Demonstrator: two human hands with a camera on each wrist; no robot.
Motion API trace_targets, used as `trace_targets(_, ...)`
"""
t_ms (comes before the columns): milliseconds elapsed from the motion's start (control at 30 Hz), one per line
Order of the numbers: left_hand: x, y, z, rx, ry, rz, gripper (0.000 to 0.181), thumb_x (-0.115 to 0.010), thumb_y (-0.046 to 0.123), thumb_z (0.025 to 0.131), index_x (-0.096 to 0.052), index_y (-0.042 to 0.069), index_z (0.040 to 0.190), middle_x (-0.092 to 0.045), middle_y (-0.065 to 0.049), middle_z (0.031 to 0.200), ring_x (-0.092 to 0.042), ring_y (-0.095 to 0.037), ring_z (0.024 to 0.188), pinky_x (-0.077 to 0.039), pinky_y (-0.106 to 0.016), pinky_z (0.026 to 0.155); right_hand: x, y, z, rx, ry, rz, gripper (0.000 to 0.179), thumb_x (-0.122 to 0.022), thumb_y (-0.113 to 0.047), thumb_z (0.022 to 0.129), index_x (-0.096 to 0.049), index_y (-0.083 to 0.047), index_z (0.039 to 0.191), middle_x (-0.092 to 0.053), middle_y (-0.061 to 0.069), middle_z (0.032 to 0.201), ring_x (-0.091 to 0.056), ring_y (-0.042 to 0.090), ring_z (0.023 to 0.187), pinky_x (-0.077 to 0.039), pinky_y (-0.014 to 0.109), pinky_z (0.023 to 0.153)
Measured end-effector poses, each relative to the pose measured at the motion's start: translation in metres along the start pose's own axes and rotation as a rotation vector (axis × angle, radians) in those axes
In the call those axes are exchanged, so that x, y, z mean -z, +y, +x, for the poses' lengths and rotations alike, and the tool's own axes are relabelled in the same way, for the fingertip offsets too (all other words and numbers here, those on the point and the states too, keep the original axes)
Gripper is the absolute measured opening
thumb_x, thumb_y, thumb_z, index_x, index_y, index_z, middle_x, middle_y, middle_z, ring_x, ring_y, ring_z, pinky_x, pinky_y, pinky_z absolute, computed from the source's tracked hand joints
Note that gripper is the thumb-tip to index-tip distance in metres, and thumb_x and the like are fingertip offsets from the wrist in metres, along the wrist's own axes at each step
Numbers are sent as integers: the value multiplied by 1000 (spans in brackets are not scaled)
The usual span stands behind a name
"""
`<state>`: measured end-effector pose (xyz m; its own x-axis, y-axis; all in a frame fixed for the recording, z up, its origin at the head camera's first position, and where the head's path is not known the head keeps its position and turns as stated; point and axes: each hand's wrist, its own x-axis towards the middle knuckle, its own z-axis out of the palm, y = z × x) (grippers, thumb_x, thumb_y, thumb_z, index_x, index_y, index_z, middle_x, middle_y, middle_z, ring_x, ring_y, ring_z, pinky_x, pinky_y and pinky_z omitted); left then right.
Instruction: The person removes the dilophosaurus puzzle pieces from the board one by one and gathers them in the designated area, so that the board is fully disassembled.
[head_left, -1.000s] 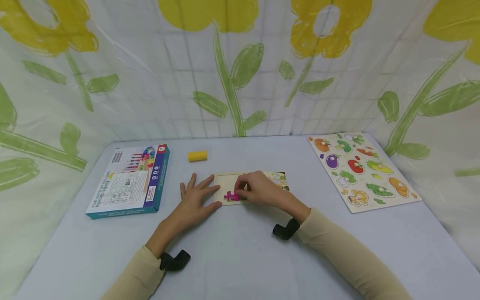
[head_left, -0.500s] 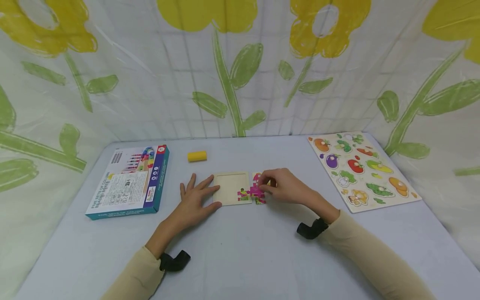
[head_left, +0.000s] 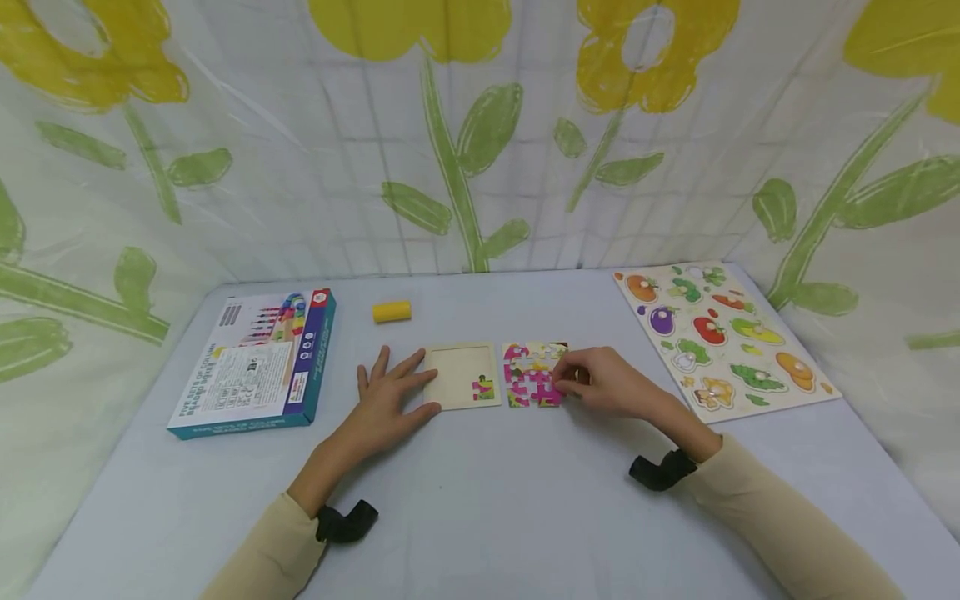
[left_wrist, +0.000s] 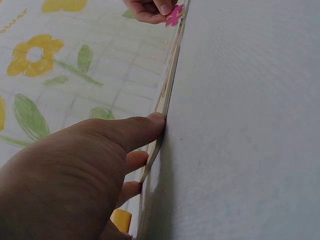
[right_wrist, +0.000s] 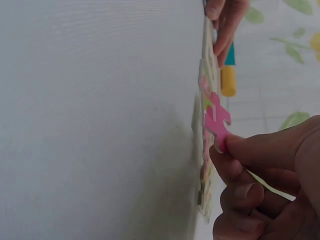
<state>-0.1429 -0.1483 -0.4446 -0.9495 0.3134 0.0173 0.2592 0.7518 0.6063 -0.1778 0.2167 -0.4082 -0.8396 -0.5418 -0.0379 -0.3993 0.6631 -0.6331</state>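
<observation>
My left hand [head_left: 392,403] lies with spread fingers against the left edge of a shallow wooden puzzle tray [head_left: 453,373]. One pink and green jigsaw piece [head_left: 483,387] sits in the tray's lower right corner. Just right of the tray is a square of several joined jigsaw pieces [head_left: 536,357], mostly pink and yellow. Thumb and index finger of my right hand [head_left: 611,382] pinch a pink jigsaw piece [right_wrist: 218,119], which overlaps the lower right of that square in the head view. In the left wrist view, the left thumb [left_wrist: 155,122] touches the tray's side.
A blue and white boxed toy [head_left: 251,362] lies at the left. Behind the tray is a yellow cylinder [head_left: 392,312]. At the right lies a wooden vegetable puzzle board [head_left: 723,342]. A flower-printed curtain [head_left: 330,167] hangs behind the table.
My right hand has carried the pink jigsaw piece rightward, from over the tray to the right side of the joined pieces, uncovering the tray and the square. The left hand stays put.
</observation>
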Motion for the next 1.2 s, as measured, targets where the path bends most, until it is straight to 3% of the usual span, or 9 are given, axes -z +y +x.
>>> trace_targets(667, 0, -1, 0, -9, -1, -1, 55, -76, 34, 97, -65, 11, 146, -37, -15, 172, 1, -58, 162, 11, -86, 118, -13, -3, 3, -97, 38, -8, 8, -72, -12, 100, -77, -8, 103, -68, 2, 87, -53, 14, 74, -43, 22, 63)
trace_targets(1200, -1, -2, 0, -13, -3, 1, 55, -76, 34, 97, -64, 11, 146, -36, -15, 173, 1, -58, 163, 11, -86, 118, -15, -5, 5, -124, 57, 6, 7, -74, -14, 99, -78, -9, 103, -71, 3, 91, -56, 15, 78, -46, 22, 65)
